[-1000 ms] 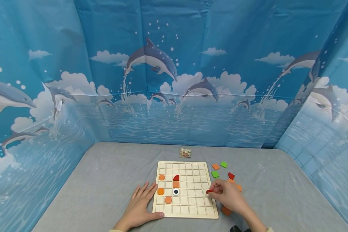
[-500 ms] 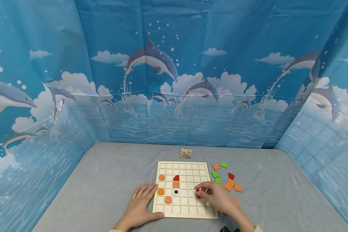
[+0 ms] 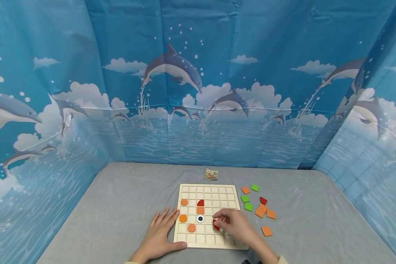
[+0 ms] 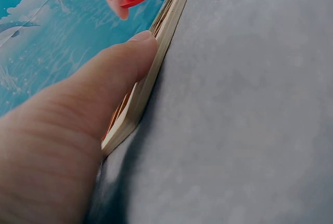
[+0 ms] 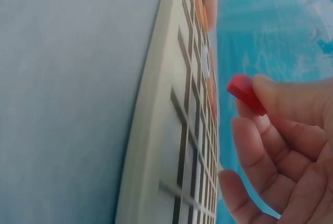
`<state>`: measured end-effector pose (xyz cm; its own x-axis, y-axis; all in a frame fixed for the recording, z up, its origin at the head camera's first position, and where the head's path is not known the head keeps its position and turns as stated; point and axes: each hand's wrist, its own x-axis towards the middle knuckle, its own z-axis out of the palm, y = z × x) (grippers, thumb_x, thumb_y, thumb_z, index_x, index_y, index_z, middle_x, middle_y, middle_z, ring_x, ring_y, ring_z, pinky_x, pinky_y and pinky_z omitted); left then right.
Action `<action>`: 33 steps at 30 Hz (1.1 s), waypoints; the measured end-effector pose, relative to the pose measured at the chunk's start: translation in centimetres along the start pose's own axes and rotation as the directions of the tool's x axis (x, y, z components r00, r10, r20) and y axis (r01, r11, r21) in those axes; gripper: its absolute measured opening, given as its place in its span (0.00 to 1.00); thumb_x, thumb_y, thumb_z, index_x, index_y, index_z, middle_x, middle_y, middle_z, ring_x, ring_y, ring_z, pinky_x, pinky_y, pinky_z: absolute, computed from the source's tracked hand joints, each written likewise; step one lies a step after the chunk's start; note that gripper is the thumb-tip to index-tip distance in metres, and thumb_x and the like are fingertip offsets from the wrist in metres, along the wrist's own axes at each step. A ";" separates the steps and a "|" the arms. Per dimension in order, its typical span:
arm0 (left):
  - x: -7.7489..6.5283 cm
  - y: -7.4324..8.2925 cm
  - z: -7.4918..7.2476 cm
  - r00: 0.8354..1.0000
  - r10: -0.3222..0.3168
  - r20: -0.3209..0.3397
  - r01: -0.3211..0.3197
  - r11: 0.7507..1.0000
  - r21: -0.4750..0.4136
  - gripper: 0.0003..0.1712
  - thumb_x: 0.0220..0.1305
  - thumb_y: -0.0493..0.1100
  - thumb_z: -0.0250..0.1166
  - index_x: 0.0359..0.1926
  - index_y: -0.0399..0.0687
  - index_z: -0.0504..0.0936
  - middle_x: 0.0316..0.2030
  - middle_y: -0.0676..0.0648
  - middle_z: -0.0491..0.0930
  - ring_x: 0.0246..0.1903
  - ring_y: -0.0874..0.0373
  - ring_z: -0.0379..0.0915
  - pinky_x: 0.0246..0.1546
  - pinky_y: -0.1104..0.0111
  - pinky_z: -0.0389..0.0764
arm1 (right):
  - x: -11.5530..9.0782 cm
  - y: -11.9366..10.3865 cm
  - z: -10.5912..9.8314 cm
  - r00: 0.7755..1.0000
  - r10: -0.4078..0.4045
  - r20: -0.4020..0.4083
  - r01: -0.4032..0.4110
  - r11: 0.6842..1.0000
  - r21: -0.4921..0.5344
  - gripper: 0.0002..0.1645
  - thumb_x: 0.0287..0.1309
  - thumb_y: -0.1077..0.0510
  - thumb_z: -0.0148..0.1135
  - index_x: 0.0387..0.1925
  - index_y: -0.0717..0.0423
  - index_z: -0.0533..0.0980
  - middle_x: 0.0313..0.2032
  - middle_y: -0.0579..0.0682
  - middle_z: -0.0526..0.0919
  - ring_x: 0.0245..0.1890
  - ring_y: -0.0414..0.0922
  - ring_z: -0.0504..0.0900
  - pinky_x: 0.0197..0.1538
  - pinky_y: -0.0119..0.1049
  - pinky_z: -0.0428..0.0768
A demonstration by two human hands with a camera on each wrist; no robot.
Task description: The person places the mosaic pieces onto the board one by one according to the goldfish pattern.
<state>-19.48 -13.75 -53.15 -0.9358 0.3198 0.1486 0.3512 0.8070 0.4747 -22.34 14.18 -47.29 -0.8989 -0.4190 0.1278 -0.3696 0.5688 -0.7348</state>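
A pale wooden grid board (image 3: 219, 246) lies on the grey table. My left hand (image 3: 159, 233) is spread flat along its left side, with the thumb over the near left corner. My right hand (image 3: 235, 223) pinches a red quarter-circle tile (image 5: 244, 92) between thumb and fingers, above the right half of the board. In the cells sit another red quarter-circle tile (image 3: 201, 202), an orange square tile (image 3: 200, 210), a white eye disc with a black centre (image 3: 200, 219) and several orange round tiles (image 3: 191, 228).
Right of the board lie loose orange square tiles (image 3: 266, 231), green tiles (image 3: 245, 198) and one red quarter tile (image 3: 263, 200). A small printed pattern card (image 3: 211, 174) lies behind the board. A blue dolphin curtain (image 3: 198, 139) surrounds the table.
My right hand has carried the red quarter-circle tile leftward from the board's right edge over its cells, uncovering orange tiles on the table. My left hand has stayed still.
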 end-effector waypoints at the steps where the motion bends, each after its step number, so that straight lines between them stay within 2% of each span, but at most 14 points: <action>1: 0.0 0.0 0.0 1.000 0.000 -0.001 0.000 1.000 0.001 0.60 0.45 0.81 0.57 0.72 0.50 0.60 0.69 0.51 0.58 0.70 0.47 0.42 0.65 0.49 0.37 | 0.1 -0.1 0.2 1.000 0.001 0.000 -0.001 1.000 0.009 0.04 0.54 0.60 0.68 0.33 0.54 0.83 0.24 0.38 0.77 0.21 0.36 0.72 0.24 0.30 0.73; 6: -0.1 0.0 0.0 1.000 0.003 -0.008 -0.003 1.000 0.000 0.60 0.45 0.80 0.57 0.71 0.50 0.61 0.69 0.51 0.59 0.70 0.47 0.43 0.65 0.49 0.37 | 0.6 -0.6 1.1 1.000 -0.007 0.001 0.007 1.000 0.027 0.02 0.53 0.59 0.69 0.28 0.52 0.82 0.21 0.38 0.76 0.18 0.35 0.70 0.21 0.30 0.71; 15: -0.2 0.1 0.0 0.999 0.031 -0.024 -0.031 1.000 -0.001 0.58 0.47 0.78 0.58 0.71 0.48 0.61 0.69 0.49 0.60 0.69 0.45 0.45 0.65 0.47 0.39 | 1.4 -0.9 2.8 1.000 -0.017 0.002 0.017 1.000 -0.005 0.08 0.51 0.57 0.71 0.21 0.45 0.80 0.17 0.35 0.74 0.16 0.33 0.69 0.21 0.29 0.68; 25: -0.2 0.2 -0.1 1.000 0.010 -0.005 -0.011 1.000 -0.014 0.58 0.47 0.79 0.58 0.71 0.49 0.61 0.69 0.50 0.58 0.70 0.46 0.43 0.65 0.48 0.38 | 2.0 -1.1 3.7 0.999 -0.031 -0.025 0.030 0.999 -0.045 0.11 0.48 0.58 0.73 0.19 0.46 0.77 0.16 0.34 0.73 0.16 0.33 0.69 0.21 0.28 0.68; 33: 0.0 0.0 0.0 1.000 0.009 -0.013 -0.009 1.000 -0.008 0.58 0.46 0.79 0.58 0.71 0.49 0.61 0.69 0.50 0.59 0.70 0.46 0.43 0.65 0.47 0.38 | 1.9 -1.4 3.9 1.000 0.007 -0.031 -0.009 0.997 -0.080 0.10 0.48 0.59 0.73 0.19 0.46 0.78 0.16 0.35 0.73 0.16 0.33 0.68 0.21 0.29 0.67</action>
<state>-19.46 -13.77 -53.15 -0.9328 0.3207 0.1642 0.3596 0.8001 0.4802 -22.57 9.83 -48.57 -0.9082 -0.3932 0.1434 -0.3791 0.6277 -0.6799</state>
